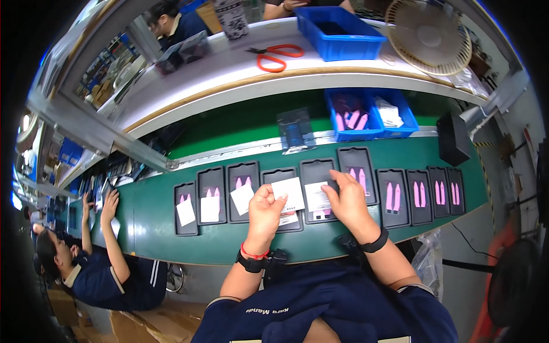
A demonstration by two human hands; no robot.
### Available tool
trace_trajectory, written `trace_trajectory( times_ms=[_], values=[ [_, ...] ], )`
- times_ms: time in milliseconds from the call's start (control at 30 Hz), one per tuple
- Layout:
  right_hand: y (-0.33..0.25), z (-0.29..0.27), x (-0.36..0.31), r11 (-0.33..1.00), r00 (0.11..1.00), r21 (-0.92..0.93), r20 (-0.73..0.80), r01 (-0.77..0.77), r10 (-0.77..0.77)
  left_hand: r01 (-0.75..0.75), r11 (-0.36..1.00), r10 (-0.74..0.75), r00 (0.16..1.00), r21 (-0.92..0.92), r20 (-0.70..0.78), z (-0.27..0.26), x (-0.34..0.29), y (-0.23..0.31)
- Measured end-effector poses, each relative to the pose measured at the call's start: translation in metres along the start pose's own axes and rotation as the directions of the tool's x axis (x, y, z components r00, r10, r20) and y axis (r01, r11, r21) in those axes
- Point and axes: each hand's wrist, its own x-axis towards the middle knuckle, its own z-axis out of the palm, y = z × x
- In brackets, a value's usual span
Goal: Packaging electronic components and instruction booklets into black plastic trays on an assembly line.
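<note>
My left hand (264, 212) is closed on white cards (290, 191), thumb on top, above a black tray (290, 227). My right hand (351, 204) has its fingers apart over the right side of the neighbouring black tray (318, 168). Its thumb tip is at the edge of a white card (315, 196) lying there; whether it touches the card I cannot tell. Under that card a bit of pink shows. Trays to the left, such as one black tray (211, 173), hold pink pen-shaped pieces with white cards over them. On the right, pink pieces (393, 196) lie uncovered in their trays.
Blue bins with pink pieces (353, 120) and white packets (390, 114) stand behind the trays, beside a dark plastic pouch (296, 130). The shelf above bears red-handled scissors (277, 56), a blue bin (341, 43) and a fan (430, 37). A co-worker (86, 260) works at the left.
</note>
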Motion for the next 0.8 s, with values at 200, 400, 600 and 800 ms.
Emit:
trace_trajectory(
  times_ms=[200, 400, 600, 800],
  values=[
    [0.003, -0.033, 0.009, 0.779, 0.894, 0.455, 0.329, -0.431, 0.303, -0.082, 0.997, 0.079, 0.960, -0.001, 0.269, 0.059, 0.010, -0.023],
    [0.075, -0.058, 0.022, 0.915, 0.897, -0.066, 0.181, -0.398, 0.403, -0.741, 0.333, 0.220, 0.662, 0.583, 0.716, 0.093, 0.010, -0.026],
    [0.093, -0.109, 0.091, 0.870, 0.906, -0.256, -0.151, -0.421, 0.394, -0.723, 0.145, -0.186, 0.650, 0.675, 0.737, 0.109, 0.007, -0.037],
    [0.138, -0.101, 0.167, 0.648, 0.738, -0.448, -0.041, -0.616, 0.673, -0.707, 0.123, -0.210, 0.668, 0.697, 0.714, 0.103, 0.006, -0.031]
  ],
)
